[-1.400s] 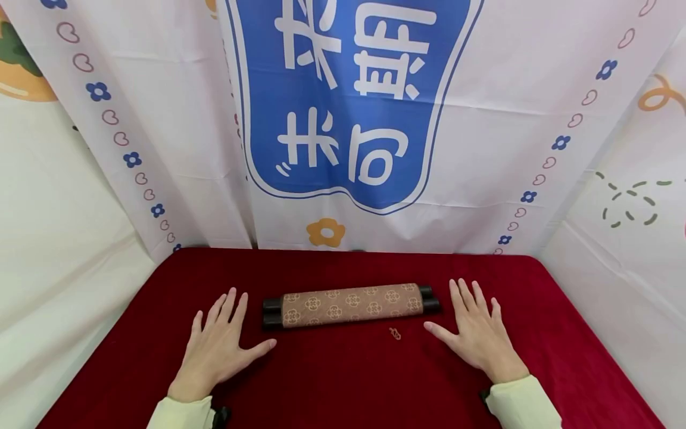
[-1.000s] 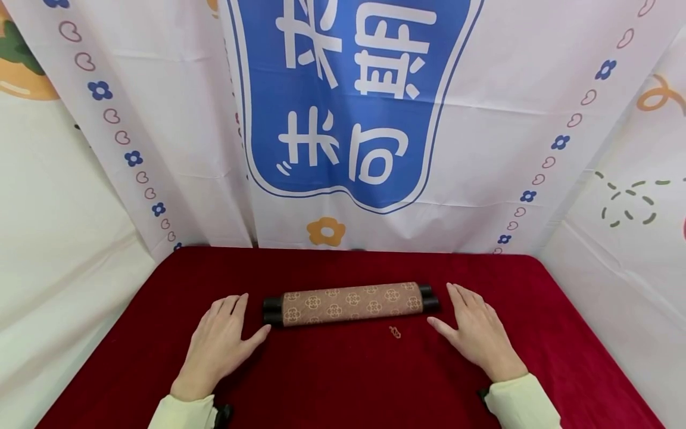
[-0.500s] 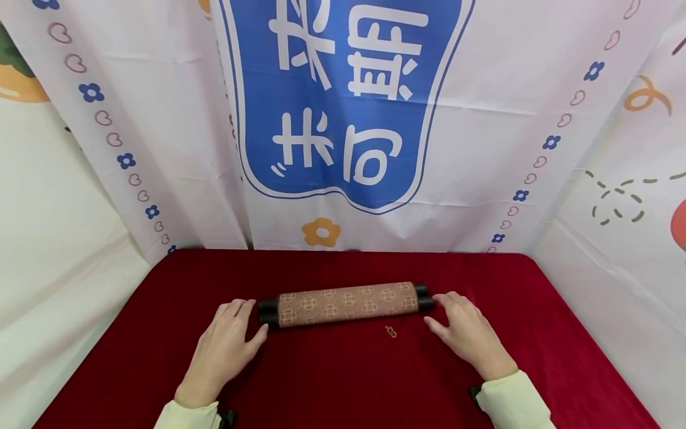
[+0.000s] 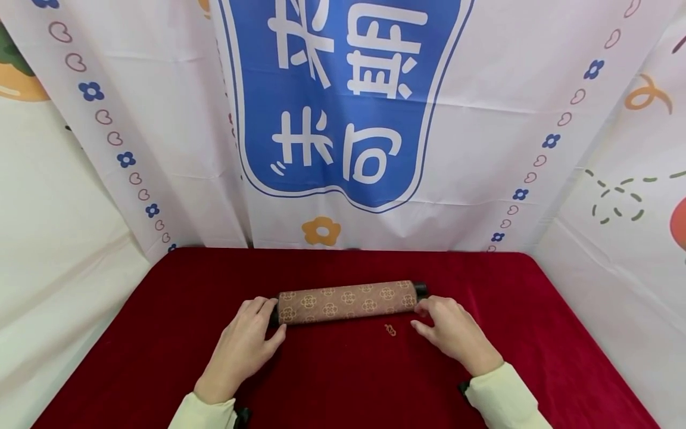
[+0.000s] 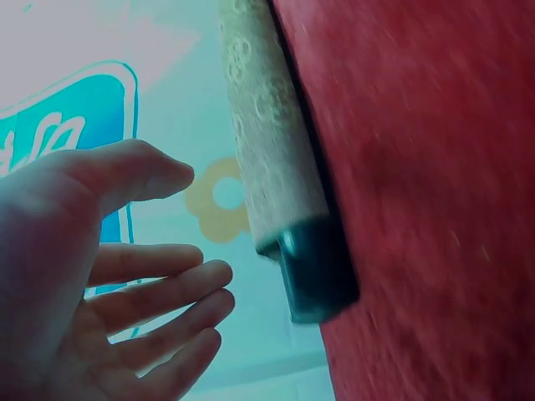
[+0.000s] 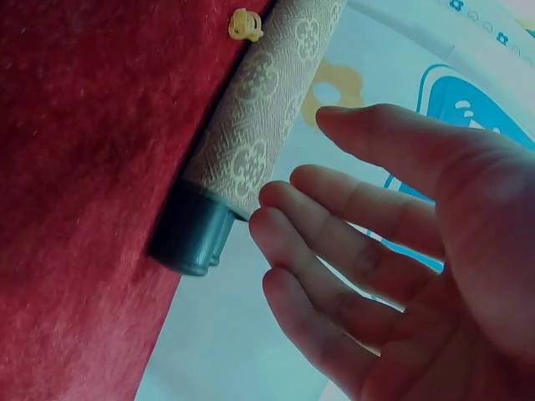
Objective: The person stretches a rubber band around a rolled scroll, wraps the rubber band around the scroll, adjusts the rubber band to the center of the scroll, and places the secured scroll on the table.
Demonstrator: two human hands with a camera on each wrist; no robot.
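Observation:
A rolled-up scroll (image 4: 348, 302) in brown cloth with a pale flower pattern lies across the red table. Black roller ends stick out on both sides; the left wrist view shows the left end (image 5: 318, 271), the right wrist view the right end (image 6: 194, 230). My left hand (image 4: 241, 345) is at the scroll's left end, thumb and fingers parted and gently bent. At the opposite end, my right hand (image 4: 455, 330) has its fingertips over the black roller in the head view. Both wrist views show a gap between fingers and scroll, nothing held.
A small tan rubber band (image 4: 390, 330), twisted on itself, lies in front of the scroll near its right end. Red cloth (image 4: 343, 381) covers the table. A white printed curtain (image 4: 471, 179) hangs behind, with more white cloth at both sides.
Both hands have moved inward from flat on the table beside the scroll to its two ends, their fingers drawing in from spread to bent. The scroll and rubber band stay put.

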